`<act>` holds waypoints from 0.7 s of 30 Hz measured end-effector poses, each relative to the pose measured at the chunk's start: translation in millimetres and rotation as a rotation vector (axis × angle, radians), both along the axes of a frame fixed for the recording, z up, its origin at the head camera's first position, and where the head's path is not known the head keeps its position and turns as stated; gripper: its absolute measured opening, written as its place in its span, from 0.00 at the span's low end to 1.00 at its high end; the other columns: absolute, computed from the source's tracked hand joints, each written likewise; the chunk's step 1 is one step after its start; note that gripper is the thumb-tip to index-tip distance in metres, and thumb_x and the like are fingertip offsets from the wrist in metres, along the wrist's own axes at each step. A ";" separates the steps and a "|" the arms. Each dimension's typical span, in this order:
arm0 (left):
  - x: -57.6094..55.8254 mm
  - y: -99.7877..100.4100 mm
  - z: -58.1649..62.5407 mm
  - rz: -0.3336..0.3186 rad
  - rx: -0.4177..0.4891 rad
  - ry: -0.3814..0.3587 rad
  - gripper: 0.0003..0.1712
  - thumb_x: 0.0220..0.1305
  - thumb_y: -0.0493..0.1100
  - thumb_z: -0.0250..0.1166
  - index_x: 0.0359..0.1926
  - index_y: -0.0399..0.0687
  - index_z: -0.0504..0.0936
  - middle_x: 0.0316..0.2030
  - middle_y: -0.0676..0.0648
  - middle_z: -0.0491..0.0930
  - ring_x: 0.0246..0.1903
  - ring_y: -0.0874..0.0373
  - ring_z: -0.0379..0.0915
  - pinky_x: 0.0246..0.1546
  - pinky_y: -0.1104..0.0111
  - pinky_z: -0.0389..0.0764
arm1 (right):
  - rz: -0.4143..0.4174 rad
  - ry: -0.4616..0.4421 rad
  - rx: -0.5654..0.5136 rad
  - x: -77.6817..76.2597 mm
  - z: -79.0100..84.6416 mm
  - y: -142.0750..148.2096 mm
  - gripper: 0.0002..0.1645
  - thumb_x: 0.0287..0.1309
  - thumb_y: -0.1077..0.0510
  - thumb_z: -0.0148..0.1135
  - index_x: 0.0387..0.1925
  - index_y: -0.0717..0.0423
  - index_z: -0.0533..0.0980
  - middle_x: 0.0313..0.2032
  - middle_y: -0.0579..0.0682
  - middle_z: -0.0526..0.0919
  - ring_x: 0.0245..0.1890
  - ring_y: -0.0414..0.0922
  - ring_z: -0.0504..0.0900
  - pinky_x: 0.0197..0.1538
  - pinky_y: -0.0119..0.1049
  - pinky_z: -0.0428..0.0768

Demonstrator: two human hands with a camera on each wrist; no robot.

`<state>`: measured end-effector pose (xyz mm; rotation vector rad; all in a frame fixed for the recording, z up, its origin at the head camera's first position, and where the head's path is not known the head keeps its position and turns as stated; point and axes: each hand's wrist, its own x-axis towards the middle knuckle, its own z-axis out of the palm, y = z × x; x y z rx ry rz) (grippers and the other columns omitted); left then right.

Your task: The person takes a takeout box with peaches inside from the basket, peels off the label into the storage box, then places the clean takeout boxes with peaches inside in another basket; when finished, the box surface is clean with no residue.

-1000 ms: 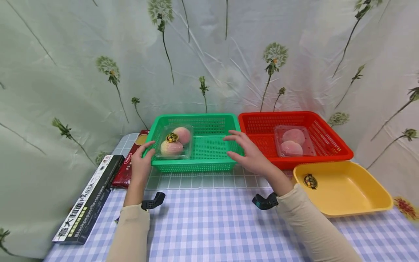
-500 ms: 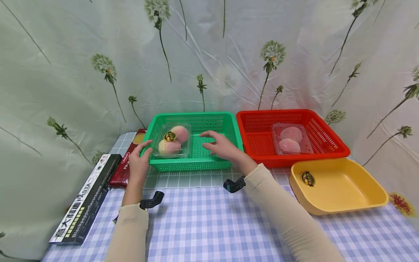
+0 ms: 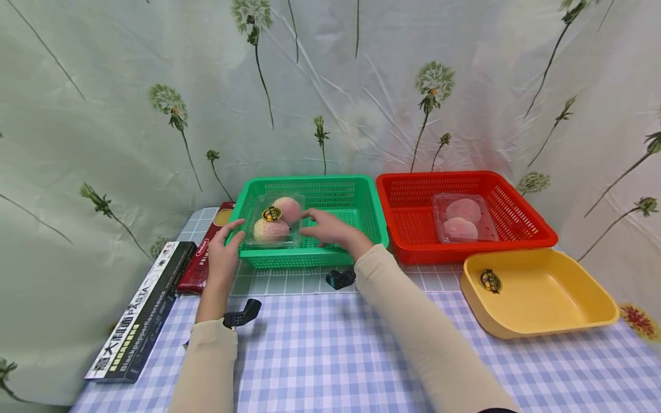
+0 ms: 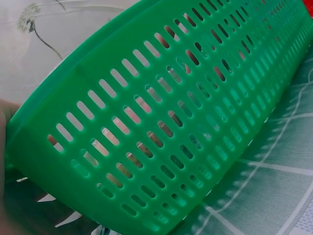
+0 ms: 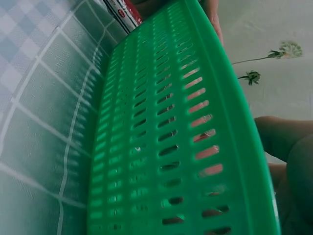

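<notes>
A clear plastic box of two peaches [image 3: 271, 231] lies in the left part of the green basket [image 3: 310, 259]; a round black-and-yellow sticker is on its lid. My left hand [image 3: 223, 258] holds the basket's rim at the front left corner, thumb and fingers astride the edge. My right hand [image 3: 333, 229] reaches over the front rim into the basket, fingers apart, their tips at the box's right edge. Whether they touch the box I cannot tell. In the right wrist view, the basket wall [image 5: 156, 112] hides much of the box.
On the right stands a red basket [image 3: 408, 252] with another clear box of peaches [image 3: 461, 221]. Before it sits a yellow tub [image 3: 547, 298] with a sticker inside. At left lie a black-and-white pasta box [image 3: 139, 315] and a red packet [image 3: 198, 269].
My right hand has moved left, from above the green basket's right side to the peach box's right edge. The left hand stays at the basket corner.
</notes>
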<state>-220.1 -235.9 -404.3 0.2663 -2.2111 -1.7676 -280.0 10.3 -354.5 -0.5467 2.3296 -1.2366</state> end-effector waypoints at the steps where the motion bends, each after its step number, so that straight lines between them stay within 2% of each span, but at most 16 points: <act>1: -0.3 -0.3 0.1 -0.004 0.006 -0.005 0.22 0.76 0.43 0.53 0.67 0.47 0.74 0.72 0.45 0.65 0.74 0.49 0.55 0.75 0.49 0.59 | 0.005 -0.013 0.002 -0.4 0.0 -1.8 0.33 0.72 0.53 0.55 0.74 0.53 0.60 0.75 0.61 0.57 0.67 0.57 0.71 0.54 0.50 0.82; 3: -0.8 -0.7 0.4 -0.010 0.017 -0.018 0.22 0.76 0.43 0.53 0.68 0.47 0.74 0.73 0.45 0.64 0.75 0.48 0.54 0.75 0.49 0.59 | 0.006 -0.043 -0.004 -1.5 -0.8 -4.7 0.33 0.72 0.53 0.55 0.74 0.52 0.59 0.75 0.61 0.57 0.69 0.56 0.70 0.55 0.50 0.82; 6: -2.1 -1.3 0.7 -0.021 0.034 -0.032 0.23 0.76 0.42 0.52 0.69 0.46 0.72 0.74 0.44 0.62 0.75 0.48 0.53 0.75 0.49 0.58 | 0.005 -0.113 -0.048 -3.3 -2.5 -8.1 0.34 0.73 0.52 0.53 0.75 0.50 0.58 0.75 0.61 0.57 0.66 0.57 0.74 0.59 0.51 0.79; 11: -2.4 -3.0 0.5 -0.031 0.028 -0.041 0.23 0.76 0.43 0.53 0.69 0.47 0.72 0.74 0.45 0.62 0.76 0.49 0.52 0.75 0.49 0.57 | -0.064 -0.262 -0.202 -5.2 -4.4 -9.8 0.33 0.74 0.53 0.53 0.75 0.51 0.57 0.73 0.58 0.63 0.65 0.58 0.76 0.65 0.57 0.74; 15: -0.6 -3.9 1.8 -0.033 0.005 -0.053 0.24 0.76 0.45 0.53 0.69 0.49 0.72 0.74 0.46 0.62 0.75 0.49 0.52 0.75 0.48 0.57 | -0.133 -0.346 -0.317 -7.0 -5.0 -9.9 0.32 0.74 0.56 0.53 0.74 0.53 0.59 0.72 0.58 0.65 0.63 0.60 0.77 0.63 0.55 0.77; 21: -2.2 -4.9 2.3 -0.032 0.036 -0.083 0.24 0.76 0.46 0.53 0.69 0.51 0.71 0.75 0.48 0.60 0.76 0.50 0.50 0.76 0.49 0.55 | -0.199 -0.426 -0.418 -7.0 -4.4 -9.5 0.31 0.73 0.59 0.54 0.73 0.55 0.61 0.72 0.60 0.63 0.63 0.62 0.76 0.59 0.52 0.80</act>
